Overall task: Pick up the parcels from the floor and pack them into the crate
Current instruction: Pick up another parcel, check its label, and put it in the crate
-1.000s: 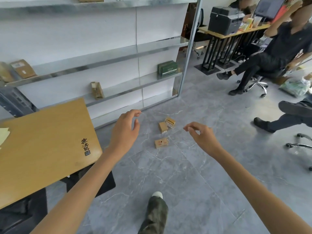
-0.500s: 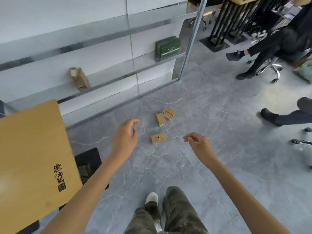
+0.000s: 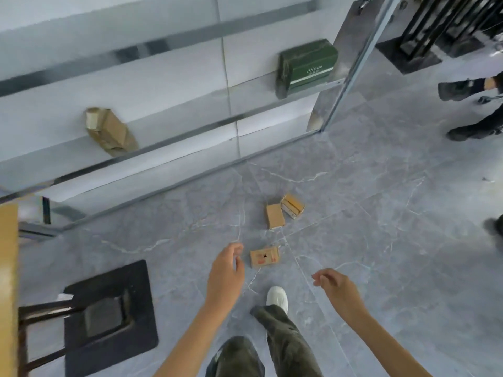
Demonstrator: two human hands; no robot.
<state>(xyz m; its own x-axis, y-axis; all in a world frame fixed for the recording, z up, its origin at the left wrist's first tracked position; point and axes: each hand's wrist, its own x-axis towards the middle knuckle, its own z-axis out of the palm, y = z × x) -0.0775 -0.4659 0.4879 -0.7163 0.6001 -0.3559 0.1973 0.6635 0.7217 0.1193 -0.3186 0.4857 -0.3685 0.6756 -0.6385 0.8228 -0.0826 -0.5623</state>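
Three small cardboard parcels lie on the grey marble floor. The nearest parcel has red and black marks on top. Farther off a plain brown parcel lies beside a third parcel with pale edges. My left hand hovers just left of the nearest parcel, fingers loosely curled, holding nothing. My right hand hangs lower right of that parcel, fingers loosely curled and empty. No crate is in view.
A metal shelf unit runs along the wall, with a brown paper package and a green box on it. A wooden table edge and its black base plate stand left. Another person's shoes are at right.
The view has tilted down and closer to the floor. Both hands have dropped toward the nearest parcel, the left one now right beside it. My white shoe has stepped forward.
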